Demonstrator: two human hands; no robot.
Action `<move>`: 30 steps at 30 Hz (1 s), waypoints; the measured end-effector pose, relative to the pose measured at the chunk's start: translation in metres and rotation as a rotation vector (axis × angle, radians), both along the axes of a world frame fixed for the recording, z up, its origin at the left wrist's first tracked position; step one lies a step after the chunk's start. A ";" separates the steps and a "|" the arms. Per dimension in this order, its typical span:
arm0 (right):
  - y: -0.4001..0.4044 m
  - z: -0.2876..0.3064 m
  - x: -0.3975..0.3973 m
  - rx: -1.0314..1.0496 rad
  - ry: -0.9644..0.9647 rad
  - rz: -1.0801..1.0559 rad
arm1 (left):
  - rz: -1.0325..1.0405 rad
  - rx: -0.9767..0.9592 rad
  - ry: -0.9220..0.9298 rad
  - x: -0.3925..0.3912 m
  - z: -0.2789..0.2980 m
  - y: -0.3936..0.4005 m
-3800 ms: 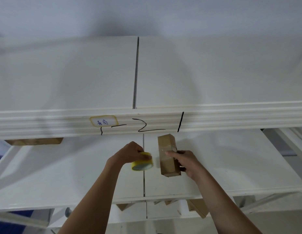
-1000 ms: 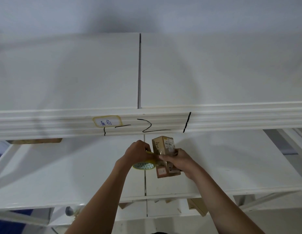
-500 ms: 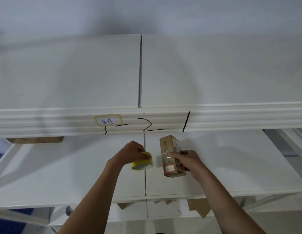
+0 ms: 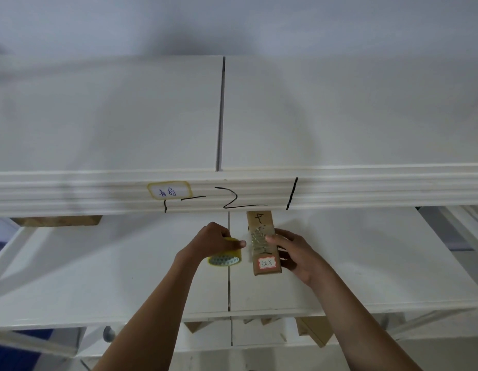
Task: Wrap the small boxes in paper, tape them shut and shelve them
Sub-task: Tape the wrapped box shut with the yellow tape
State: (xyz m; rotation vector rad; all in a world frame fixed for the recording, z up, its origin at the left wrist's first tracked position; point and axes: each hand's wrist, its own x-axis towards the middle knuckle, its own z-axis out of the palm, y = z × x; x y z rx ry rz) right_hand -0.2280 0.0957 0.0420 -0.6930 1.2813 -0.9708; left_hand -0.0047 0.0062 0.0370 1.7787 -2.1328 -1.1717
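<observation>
A small brown paper-wrapped box (image 4: 263, 243), with a crinkled strip of clear tape (image 4: 260, 240) across its middle and a red-bordered sticker (image 4: 267, 263) at its near end, is held above the white shelf (image 4: 366, 263), close to the shelf's centre seam. The right hand (image 4: 296, 257) curls its fingers around the box's right side. Just left, the left hand (image 4: 215, 241) grips a yellow tape roll (image 4: 225, 258), thumb reaching toward the box.
</observation>
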 end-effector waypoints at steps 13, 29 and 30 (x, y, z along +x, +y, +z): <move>-0.005 0.002 -0.003 0.078 0.048 0.054 | 0.015 -0.118 0.002 -0.018 0.006 -0.001; -0.006 -0.011 -0.012 0.092 0.325 -0.040 | -0.151 0.097 0.177 0.005 0.014 -0.007; -0.006 -0.012 -0.012 0.091 0.314 -0.031 | -0.144 0.106 0.179 0.006 0.012 -0.008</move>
